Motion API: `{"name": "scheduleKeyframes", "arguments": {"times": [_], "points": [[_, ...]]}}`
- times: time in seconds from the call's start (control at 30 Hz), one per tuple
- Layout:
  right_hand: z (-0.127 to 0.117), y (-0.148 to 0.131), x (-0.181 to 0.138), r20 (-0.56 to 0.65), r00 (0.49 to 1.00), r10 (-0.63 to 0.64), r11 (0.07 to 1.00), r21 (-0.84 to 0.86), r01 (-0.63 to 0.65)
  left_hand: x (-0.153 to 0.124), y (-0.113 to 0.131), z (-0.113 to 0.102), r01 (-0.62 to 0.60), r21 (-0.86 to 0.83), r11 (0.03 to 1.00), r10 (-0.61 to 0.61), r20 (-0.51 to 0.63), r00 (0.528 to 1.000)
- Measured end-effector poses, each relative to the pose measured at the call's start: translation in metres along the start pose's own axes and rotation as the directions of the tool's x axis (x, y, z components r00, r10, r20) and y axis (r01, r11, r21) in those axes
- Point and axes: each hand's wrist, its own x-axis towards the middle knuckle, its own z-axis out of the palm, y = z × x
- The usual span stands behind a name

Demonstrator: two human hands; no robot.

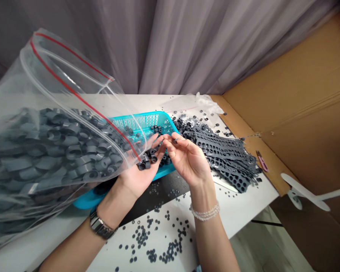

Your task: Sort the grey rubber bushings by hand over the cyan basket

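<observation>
Palm up, my left hand cradles several small black rubber rings, its fingers stretched toward my right hand. My right hand is pinched closed on one small dark piece, apparently another black ring, right beside the left fingertips. A large clear zip bag with a red stripe along its mouth stands open at the left, filled with many dark grey rings. The bag's lip overlaps my left hand. Behind and below both hands, a turquoise plastic basket contains more black rings, partly hidden by hands and bag.
Perforated black rubber sheets lie heaped on the right of the white table. Small black discs are scattered in front. Pink-handled snips rest by the cardboard wall. A crumpled clear bag lies at the back.
</observation>
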Motion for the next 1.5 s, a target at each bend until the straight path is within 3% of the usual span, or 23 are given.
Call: {"name": "scheduleKeyframes", "arguments": {"times": [0.23,0.33,0.47,0.67,0.87,1.03,1.23,1.5], "points": [[0.006,0.004,-0.004,0.023,0.990,-0.137,0.958,-0.251,0.139,0.003,0.001,-0.005,0.096,-0.028,0.995,-0.095,0.039,0.995],[0.009,0.004,-0.004,0.000,0.982,-0.191,0.956,-0.229,0.186,0.005,0.001,-0.006,0.199,-0.026,0.980,-0.198,0.047,0.979],[0.008,0.002,-0.004,0.013,0.987,-0.160,0.980,-0.117,0.161,0.005,0.004,-0.005,0.294,-0.021,0.956,-0.292,0.070,0.954],[0.004,0.004,-0.003,0.046,0.976,-0.212,0.973,-0.081,0.215,0.001,0.006,0.000,0.348,0.153,0.925,-0.367,0.128,0.921],[0.006,0.011,0.000,0.132,0.928,-0.348,0.927,-0.102,0.361,-0.003,0.004,0.004,0.297,0.336,0.894,-0.347,0.100,0.932],[0.009,0.015,0.000,0.158,0.912,-0.378,0.889,-0.213,0.405,-0.004,0.000,0.004,0.229,0.360,0.905,-0.264,0.049,0.963],[0.012,0.020,-0.001,0.161,0.916,-0.368,0.840,-0.365,0.402,-0.004,-0.004,0.004,0.133,0.365,0.921,-0.153,0.026,0.988],[0.010,0.018,-0.004,0.174,0.924,-0.340,0.816,-0.434,0.382,-0.007,-0.005,0.004,0.118,0.382,0.917,-0.146,0.046,0.988]]}}
